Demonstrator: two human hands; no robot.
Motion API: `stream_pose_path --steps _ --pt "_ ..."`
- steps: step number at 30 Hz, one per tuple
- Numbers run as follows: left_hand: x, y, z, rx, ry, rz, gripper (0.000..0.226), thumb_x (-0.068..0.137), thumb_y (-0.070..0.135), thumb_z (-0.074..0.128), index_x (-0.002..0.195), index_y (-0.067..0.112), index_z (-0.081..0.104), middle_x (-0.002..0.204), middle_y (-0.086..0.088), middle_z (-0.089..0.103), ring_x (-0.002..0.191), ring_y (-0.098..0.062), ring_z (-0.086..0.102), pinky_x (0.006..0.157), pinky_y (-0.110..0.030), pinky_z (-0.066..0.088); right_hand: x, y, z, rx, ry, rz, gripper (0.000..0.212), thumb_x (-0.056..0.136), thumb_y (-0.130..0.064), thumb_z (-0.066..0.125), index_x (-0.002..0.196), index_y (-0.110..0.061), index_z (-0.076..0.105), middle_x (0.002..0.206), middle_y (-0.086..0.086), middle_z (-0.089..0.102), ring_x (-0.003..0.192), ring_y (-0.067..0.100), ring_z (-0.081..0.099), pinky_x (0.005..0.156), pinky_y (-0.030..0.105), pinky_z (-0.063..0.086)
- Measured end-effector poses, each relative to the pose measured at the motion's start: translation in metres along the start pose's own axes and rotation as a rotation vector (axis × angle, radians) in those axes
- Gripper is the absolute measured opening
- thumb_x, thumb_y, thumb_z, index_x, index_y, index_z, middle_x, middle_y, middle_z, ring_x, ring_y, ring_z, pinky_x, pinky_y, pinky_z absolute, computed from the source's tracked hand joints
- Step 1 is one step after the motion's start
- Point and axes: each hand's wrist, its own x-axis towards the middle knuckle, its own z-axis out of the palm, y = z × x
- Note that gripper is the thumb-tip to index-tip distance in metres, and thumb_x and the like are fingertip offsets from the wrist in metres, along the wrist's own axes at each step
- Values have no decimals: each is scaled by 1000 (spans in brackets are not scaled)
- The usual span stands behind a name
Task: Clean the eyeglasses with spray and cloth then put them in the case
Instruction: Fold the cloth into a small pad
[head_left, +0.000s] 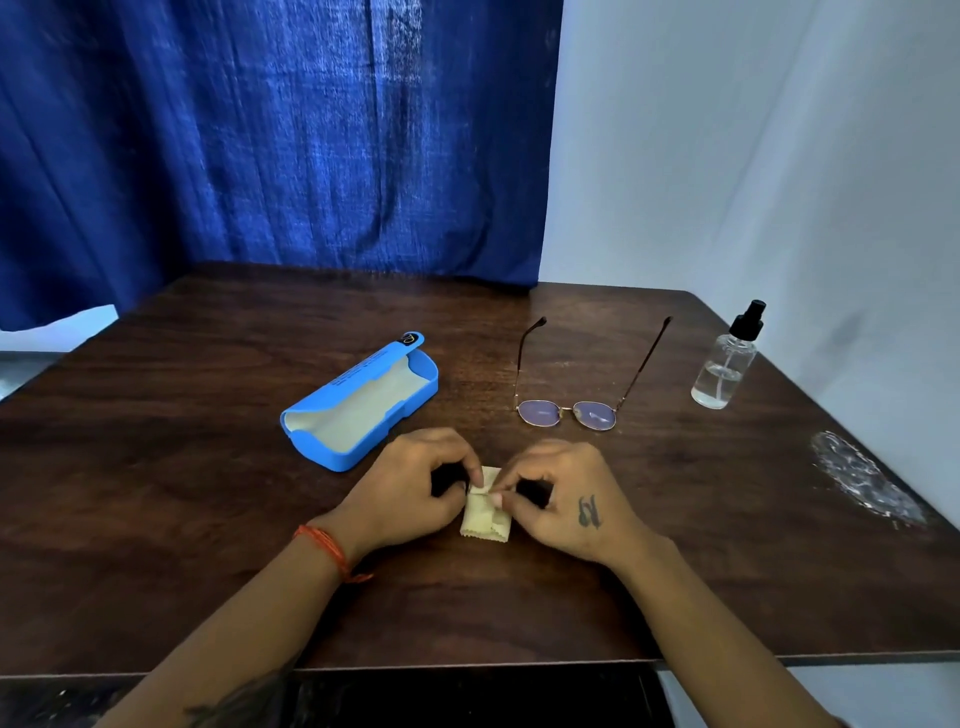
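Dark wooden counter (208, 493), backed by a blue curtain (260, 130) and a pale wall (753, 130). All places below given relative to the eyeglasses (576, 395), lying temples unfolded, lenses toward the near edge, right of centre on the counter.

Left of the eyeglasses, well apart: blue case (358, 402), lid hinged open, pale lining showing, nothing inside. Right of the eyeglasses, near the counter's right edge: clear spray bottle (724, 364) with black pump top, upright, partly filled, untouched. Nearer the viewer than the eyeglasses and slightly left: both hands, meeting over a small cream cloth (485, 506).

Left hand (415, 493): curled, thumb and fingertips pinching the upper left part of the cloth; orange thread band on the wrist. Right hand (566, 499): likewise curled, fingertips pinching the cloth's upper right part; small tattoo on the back. Cloth folded into a narrow packet, lower end with its zigzag edge resting on the counter, upper end held between the two pinches. Whether being unfolded or folded: cannot tell for certain.

Judged early in the task. Case open and ready. No sign of spraying, lenses lying untouched, bottle standing apart. Left to do, by appearances: opening out the cloth, spraying the lenses, wiping them, folding the temples, seating the eyeglasses in the case, closing the lid.
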Motion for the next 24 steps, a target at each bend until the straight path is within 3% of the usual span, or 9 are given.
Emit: stream_pose_path --steps 4,6,8,10,13,16,18,20,24 --pt "0 2 -1 -43 44 -85 10 80 21 61 87 24 67 89 10 67 89 -3 59 79 -18 44 4 2 -3 147 172 238 16 76 -19 73 90 -26 70 78 -15 67 72 3 64 66 21 52" --pt "0 -3 3 110 56 -99 28 80 42 58 104 30 64 107 12 63 105 -2 51 91 -23 38 5 6 -4 73 82 347 27 76 -27 74 103 -27 69 86 -16 64 77 1 61 69 15 48" --pt "-1 -7 5 262 -21 -146 55 73 62 42 119 35 57 127 15 53 126 -7 36 104 -32 28 4 7 -2 -6 -46 372 30 77 -36 72 106 -28 69 90 -16 59 80 1 56 71 12 42" --pt "-2 -10 5 245 -89 -182 61 68 67 36 117 38 58 132 19 48 135 -9 24 111 -37 20 5 5 0 -2 -93 353 25 78 -37 71 101 -27 71 91 -13 58 85 6 55 77 20 44" --pt "-1 -8 4 70 -98 -139 40 70 57 52 100 34 66 119 22 57 134 -6 29 112 -31 19 3 4 -4 83 -154 313 16 75 -34 74 90 -29 73 90 -13 67 91 7 57 87 30 44" --pt "1 -1 3 -25 -55 -87 18 76 26 71 94 24 68 101 16 67 112 3 51 97 -13 35 2 3 -6 192 -79 294 15 70 -21 79 83 -25 73 82 -13 69 80 5 62 76 22 48" --pt "3 2 4 -25 17 -60 18 75 13 72 90 22 67 92 14 67 94 0 59 81 -14 46 3 3 -3 132 35 245 16 69 -13 79 81 -23 72 77 -17 66 74 5 61 67 11 44" --pt "5 3 5 4 62 -31 21 73 6 72 87 21 66 88 11 65 86 -2 60 75 -15 48 4 3 0 -12 113 136 17 69 -8 75 79 -20 70 77 -17 63 73 1 55 65 5 39" --pt "1 5 3 -1 29 39 21 70 3 67 85 18 66 86 11 65 85 -2 61 75 -19 50 -4 2 0 -54 144 -3 17 65 -3 66 76 -16 68 79 -7 66 76 -1 56 68 10 44"
